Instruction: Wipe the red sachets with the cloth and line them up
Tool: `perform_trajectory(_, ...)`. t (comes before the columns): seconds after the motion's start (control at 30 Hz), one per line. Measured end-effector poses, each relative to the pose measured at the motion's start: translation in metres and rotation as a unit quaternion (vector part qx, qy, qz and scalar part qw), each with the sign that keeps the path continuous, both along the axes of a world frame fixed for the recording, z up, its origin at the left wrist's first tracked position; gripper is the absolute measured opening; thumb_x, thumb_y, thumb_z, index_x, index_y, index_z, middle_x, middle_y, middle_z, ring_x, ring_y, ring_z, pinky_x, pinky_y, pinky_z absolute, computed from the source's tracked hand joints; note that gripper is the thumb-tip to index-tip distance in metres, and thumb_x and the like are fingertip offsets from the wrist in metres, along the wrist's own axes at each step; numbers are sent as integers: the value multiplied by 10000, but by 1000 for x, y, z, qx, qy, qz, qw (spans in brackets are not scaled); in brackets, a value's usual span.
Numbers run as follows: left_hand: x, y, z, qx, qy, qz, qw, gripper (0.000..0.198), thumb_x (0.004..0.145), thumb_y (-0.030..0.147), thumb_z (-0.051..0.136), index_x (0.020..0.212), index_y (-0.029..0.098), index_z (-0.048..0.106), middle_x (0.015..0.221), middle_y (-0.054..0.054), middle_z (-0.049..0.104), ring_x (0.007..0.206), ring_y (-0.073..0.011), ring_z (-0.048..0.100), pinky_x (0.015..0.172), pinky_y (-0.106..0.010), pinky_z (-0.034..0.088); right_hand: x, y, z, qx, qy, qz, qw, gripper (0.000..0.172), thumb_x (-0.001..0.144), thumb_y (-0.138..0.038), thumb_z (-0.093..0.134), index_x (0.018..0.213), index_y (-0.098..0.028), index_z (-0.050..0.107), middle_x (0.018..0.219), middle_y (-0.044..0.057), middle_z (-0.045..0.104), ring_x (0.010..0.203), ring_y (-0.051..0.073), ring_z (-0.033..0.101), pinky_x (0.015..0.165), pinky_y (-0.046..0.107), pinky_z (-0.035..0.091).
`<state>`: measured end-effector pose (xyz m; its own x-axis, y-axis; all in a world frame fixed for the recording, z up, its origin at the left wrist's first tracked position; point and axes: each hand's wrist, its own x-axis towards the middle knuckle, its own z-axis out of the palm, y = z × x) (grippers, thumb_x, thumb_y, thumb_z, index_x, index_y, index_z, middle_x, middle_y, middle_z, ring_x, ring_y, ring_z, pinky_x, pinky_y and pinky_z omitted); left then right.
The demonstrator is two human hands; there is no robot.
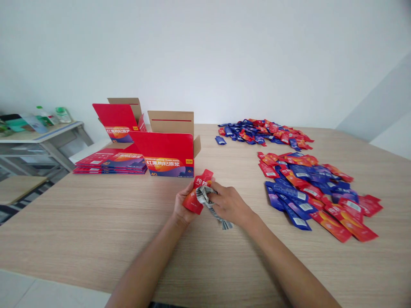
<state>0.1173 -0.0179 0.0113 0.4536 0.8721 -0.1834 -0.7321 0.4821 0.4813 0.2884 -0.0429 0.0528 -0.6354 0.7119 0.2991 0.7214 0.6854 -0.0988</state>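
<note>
Holding a pouch [192, 203] and cloth [203, 196], fingers [218, 187] hover over a woodgrain table [96, 226] before white wall [224, 55].

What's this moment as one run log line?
left grip: red pouch | right grip: striped cloth, against pouch | ahead left: open cartons | right side: red and blue pouches

Packing workroom; indicated by open cartons [170, 147], centre left, and sachets [303, 171] heaped at right on a wood-grain table [80, 222].
</note>
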Motion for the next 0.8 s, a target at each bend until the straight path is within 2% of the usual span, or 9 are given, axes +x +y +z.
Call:
perform_trajectory(0.1,0,1,-5,6,12,15,1000,380,930,351,502,1227,168,653,988,-95,743,870,-244,691,770,-356,537,5,3,-2,10,13,-10,1000,187,923,-136,514,975,-192,685,1153,86,598,851,159,599,647,251,430)
perform_trajectory(0.2,2,1,-7,3,-2,15,1000,302,944,311,491,1095,142,691,939,-75,746,833,-193,691,802,-313,535,11,7,-3,10,17,-36,999,199,901,-124,519,998,-194,678,1102,83,588,781,149,570,631,248,414)
perform_trajectory(0.3,3,1,-7,-18,-26,7,999,311,966,297,460,1019,98,692,951,-89,748,819,-164,696,838,-285,529,16,9,-3,16,23,-87,996,201,921,-161,498,1020,-196,670,1038,71,567,739,148,548,605,247,392)
perform_trajectory(0.4,4,-1,-2,-21,-25,3,999,361,976,302,435,1127,63,660,1046,-134,743,953,-215,706,939,-356,516,22,13,-4,25,59,-148,987,213,948,-228,464,1017,-190,662,1018,71,541,736,161,545,603,256,386)
perform_trajectory(0.47,5,-2,3,1,-21,8,1000,398,970,296,437,1242,61,607,1128,-161,722,1068,-260,681,992,-424,493,27,17,-6,26,123,-188,974,226,957,-287,451,982,-188,653,1004,71,530,737,170,540,625,268,393)
perform_trajectory(0.53,4,-1,8,25,-6,31,999,423,942,258,478,1325,94,553,1160,-164,711,1095,-279,673,984,-450,495,31,23,-9,-7,225,-219,949,253,949,-376,460,899,-192,626,956,64,529,767,185,535,673,281,404)
perform_trajectory(0.63,-2,6,12,37,66,68,995,466,863,164,569,1328,138,539,1071,-143,736,961,-257,716,869,-388,540,37,34,-17,-100,328,-236,909,347,911,-508,457,758,-207,539,789,33,517,758,198,523,683,289,410)
perform_trajectory(0.73,-18,21,9,44,169,66,982,466,774,125,657,1235,142,595,963,-114,746,791,-210,719,732,-307,542,40,43,-28,-187,323,-221,901,406,901,-560,398,719,-212,502,646,-8,490,628,171,512,585,267,404)
perform_trajectory(0.8,-30,31,5,59,269,98,956,457,711,128,718,1157,148,623,919,-89,740,702,-172,686,660,-271,523,39,46,-36,-239,305,-205,899,415,897,-563,389,717,-208,508,611,-24,490,569,154,509,540,252,397)
